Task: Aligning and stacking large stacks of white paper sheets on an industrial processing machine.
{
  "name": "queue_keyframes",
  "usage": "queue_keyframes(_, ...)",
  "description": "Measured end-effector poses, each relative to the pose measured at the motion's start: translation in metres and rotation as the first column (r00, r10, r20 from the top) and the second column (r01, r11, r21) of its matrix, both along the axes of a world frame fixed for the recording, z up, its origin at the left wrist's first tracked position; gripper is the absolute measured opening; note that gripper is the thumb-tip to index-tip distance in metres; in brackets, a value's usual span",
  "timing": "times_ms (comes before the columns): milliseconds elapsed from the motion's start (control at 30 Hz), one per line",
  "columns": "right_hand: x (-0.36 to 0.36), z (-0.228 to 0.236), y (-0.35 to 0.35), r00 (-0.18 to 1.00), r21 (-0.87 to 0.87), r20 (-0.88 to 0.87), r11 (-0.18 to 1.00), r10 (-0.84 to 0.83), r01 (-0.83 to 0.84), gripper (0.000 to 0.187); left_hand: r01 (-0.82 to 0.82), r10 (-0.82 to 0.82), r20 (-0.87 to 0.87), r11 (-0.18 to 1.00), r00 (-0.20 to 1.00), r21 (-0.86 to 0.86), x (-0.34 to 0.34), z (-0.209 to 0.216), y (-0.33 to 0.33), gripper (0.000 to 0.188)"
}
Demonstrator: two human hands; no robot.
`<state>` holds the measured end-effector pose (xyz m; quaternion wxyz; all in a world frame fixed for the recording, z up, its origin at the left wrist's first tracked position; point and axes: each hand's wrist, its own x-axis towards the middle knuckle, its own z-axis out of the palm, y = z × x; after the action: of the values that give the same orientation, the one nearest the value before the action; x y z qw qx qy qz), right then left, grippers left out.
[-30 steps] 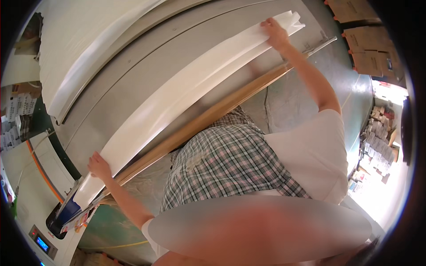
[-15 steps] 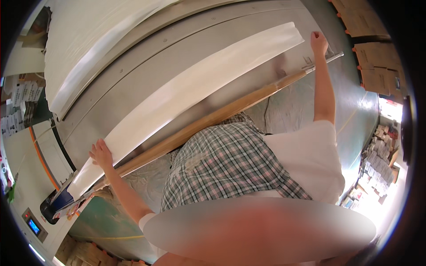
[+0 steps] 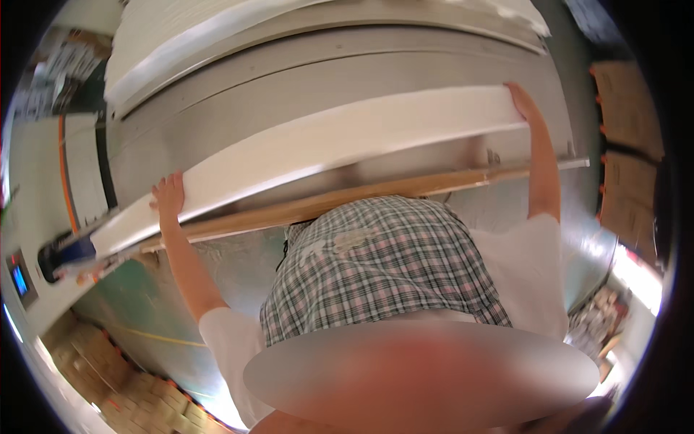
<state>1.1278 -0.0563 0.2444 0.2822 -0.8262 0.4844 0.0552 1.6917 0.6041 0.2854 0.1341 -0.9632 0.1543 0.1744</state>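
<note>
A long white roll of smooth sheet material [image 3: 347,136] lies across the grey machine bed [image 3: 303,69] in front of me. My left hand [image 3: 168,194] rests on its left part, fingers stretched out and apart. At the far right end, my right hand [image 3: 522,103] touches the end of the roll; its fingers are blurred and partly hidden. Beyond my left hand, the roll's left end reaches a dark blue and black holder [image 3: 66,254]. A brown wooden-looking bar [image 3: 325,205] runs along the near side, between the roll and my checked apron [image 3: 383,267].
A metal rod [image 3: 557,166] sticks out at the bar's right end. Behind the bed lies a wide white sheet [image 3: 217,29]. A control panel with a lit screen [image 3: 20,278] is at the left. Cardboard boxes stand at right [image 3: 629,108] and lower left [image 3: 144,401].
My right hand, a fist held off the roll's right end before, now touches that end. My left hand stays on the roll. The whole view has turned, so the roll lies flatter across it.
</note>
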Motion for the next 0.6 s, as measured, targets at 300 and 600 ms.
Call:
queue_keyframes(300,0.091,0.054,0.144,0.925,0.477,0.196,0.792,0.326,-0.380,0.044,0.223,-0.137,0.648,0.973,0.749,-0.052,0.004,-0.018,0.099,0.040)
queue_keyframes(600,0.215,0.059,0.243,0.832,0.755,0.338,0.401,0.440,-0.519,0.046,0.352,0.121,0.600,0.712,0.791,-0.607,-0.080,0.012,0.068,0.035)
